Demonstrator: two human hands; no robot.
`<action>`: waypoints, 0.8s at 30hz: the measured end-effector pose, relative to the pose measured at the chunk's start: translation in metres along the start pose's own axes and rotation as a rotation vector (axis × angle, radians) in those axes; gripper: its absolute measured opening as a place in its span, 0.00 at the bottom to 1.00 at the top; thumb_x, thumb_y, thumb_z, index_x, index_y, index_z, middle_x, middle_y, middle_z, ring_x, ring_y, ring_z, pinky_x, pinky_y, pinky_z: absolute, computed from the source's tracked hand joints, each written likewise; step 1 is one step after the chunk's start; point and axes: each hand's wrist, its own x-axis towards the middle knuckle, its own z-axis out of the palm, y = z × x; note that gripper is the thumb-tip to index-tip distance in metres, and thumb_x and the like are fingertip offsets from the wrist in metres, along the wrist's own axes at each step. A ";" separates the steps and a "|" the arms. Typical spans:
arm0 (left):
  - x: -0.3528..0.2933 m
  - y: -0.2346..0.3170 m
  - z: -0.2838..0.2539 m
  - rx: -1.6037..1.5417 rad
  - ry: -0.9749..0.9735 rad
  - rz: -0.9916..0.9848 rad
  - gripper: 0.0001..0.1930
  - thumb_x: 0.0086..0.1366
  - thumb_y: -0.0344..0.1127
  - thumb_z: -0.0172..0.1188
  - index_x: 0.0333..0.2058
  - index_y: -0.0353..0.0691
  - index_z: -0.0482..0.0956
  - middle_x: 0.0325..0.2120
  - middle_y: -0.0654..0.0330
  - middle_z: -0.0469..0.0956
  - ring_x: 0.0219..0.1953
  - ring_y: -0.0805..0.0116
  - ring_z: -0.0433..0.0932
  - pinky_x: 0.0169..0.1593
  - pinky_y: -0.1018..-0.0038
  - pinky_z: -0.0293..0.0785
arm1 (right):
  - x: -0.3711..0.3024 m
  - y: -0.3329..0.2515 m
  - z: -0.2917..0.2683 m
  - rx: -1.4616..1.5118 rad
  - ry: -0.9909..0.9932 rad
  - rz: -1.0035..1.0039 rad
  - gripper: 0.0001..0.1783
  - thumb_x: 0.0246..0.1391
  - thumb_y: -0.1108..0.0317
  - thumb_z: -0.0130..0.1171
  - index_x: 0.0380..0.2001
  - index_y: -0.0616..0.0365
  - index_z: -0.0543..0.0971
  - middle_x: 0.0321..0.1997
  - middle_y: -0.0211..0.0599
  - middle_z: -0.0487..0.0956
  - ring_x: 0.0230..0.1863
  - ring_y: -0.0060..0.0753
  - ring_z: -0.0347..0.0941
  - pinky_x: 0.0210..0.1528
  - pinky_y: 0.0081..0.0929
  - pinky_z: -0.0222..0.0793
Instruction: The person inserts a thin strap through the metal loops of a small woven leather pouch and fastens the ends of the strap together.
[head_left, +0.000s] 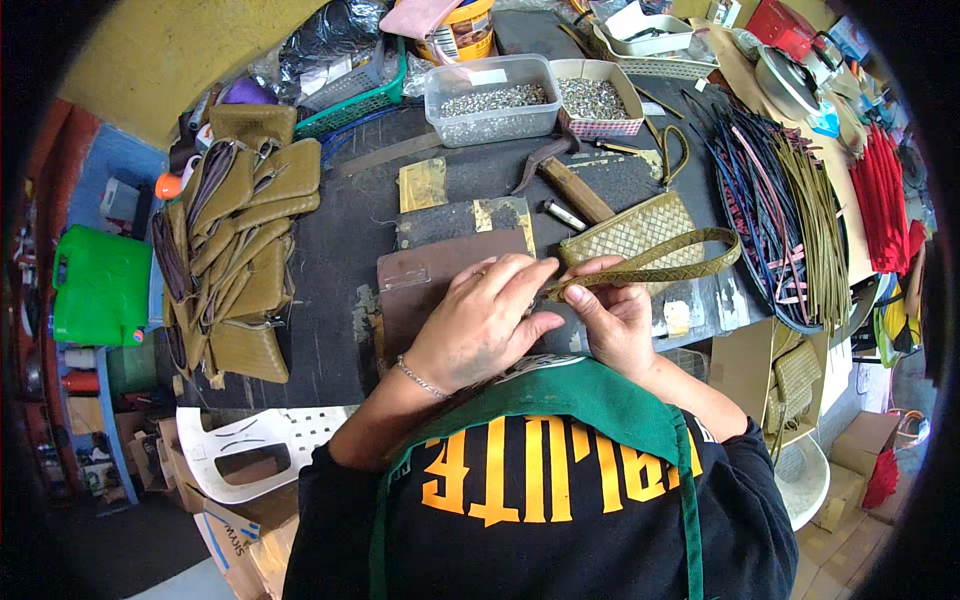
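My right hand [615,320] pinches the end of an olive woven wrist strap [700,262] between thumb and fingers. The strap's loop curves out to the right, over an olive woven pouch [625,228] lying on the table. Close beside the pinched end is my left hand [488,318], its fingers stretched out and its thumb apart. Whether its fingertips touch the strap is hard to make out. Beneath the left hand lies a brown flat sheet [410,285]. A hammer [575,188] with a wooden handle rests behind the pouch, near a small metal cylinder [565,214].
Olive pouches [250,270] are heaped at the left of the dark table [340,270]. Tubs of small metal pieces, a clear one [490,130] and a pale one [632,122], stand at the back. Bundled olive strips [815,240] lie right, near red strips [885,205].
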 end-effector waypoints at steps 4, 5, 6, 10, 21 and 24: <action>-0.005 -0.010 0.001 0.021 -0.085 0.062 0.13 0.47 0.31 0.58 0.33 0.35 0.70 0.29 0.58 0.71 0.33 0.62 0.71 0.36 0.71 0.65 | 0.000 0.002 0.000 -0.007 0.002 -0.012 0.10 0.45 0.78 0.53 0.33 0.62 0.67 0.30 0.32 0.72 0.32 0.17 0.67 0.36 0.15 0.64; -0.005 -0.009 0.001 0.021 -0.082 0.060 0.13 0.47 0.31 0.58 0.33 0.35 0.70 0.29 0.58 0.71 0.33 0.62 0.71 0.36 0.71 0.65 | 0.000 0.003 0.000 -0.008 -0.001 -0.010 0.10 0.45 0.78 0.53 0.33 0.62 0.67 0.30 0.32 0.72 0.32 0.17 0.67 0.36 0.15 0.64; -0.005 -0.008 0.002 0.071 -0.041 0.093 0.12 0.47 0.31 0.58 0.32 0.35 0.71 0.28 0.59 0.71 0.33 0.62 0.71 0.37 0.71 0.64 | 0.000 0.003 0.001 0.003 0.002 -0.014 0.10 0.45 0.78 0.53 0.33 0.62 0.67 0.30 0.32 0.72 0.32 0.17 0.67 0.36 0.15 0.64; -0.005 -0.005 0.004 0.157 0.023 0.119 0.08 0.47 0.29 0.57 0.28 0.36 0.71 0.26 0.60 0.71 0.31 0.64 0.71 0.37 0.71 0.61 | -0.001 0.000 0.002 0.037 -0.019 0.014 0.10 0.45 0.78 0.53 0.33 0.62 0.67 0.30 0.33 0.72 0.32 0.19 0.67 0.37 0.16 0.64; -0.004 -0.006 0.005 -0.013 -0.002 0.044 0.06 0.48 0.32 0.56 0.25 0.39 0.71 0.24 0.61 0.71 0.29 0.66 0.70 0.36 0.73 0.59 | 0.001 0.002 -0.008 -0.464 -0.093 -0.421 0.12 0.42 0.76 0.57 0.32 0.60 0.67 0.30 0.36 0.73 0.31 0.26 0.71 0.32 0.20 0.67; -0.005 -0.007 0.005 -0.005 0.009 0.080 0.06 0.47 0.32 0.56 0.24 0.39 0.71 0.23 0.62 0.70 0.28 0.67 0.70 0.35 0.73 0.59 | 0.000 -0.002 -0.008 -0.514 -0.106 -0.445 0.13 0.39 0.76 0.59 0.30 0.59 0.68 0.29 0.36 0.73 0.30 0.30 0.71 0.32 0.20 0.66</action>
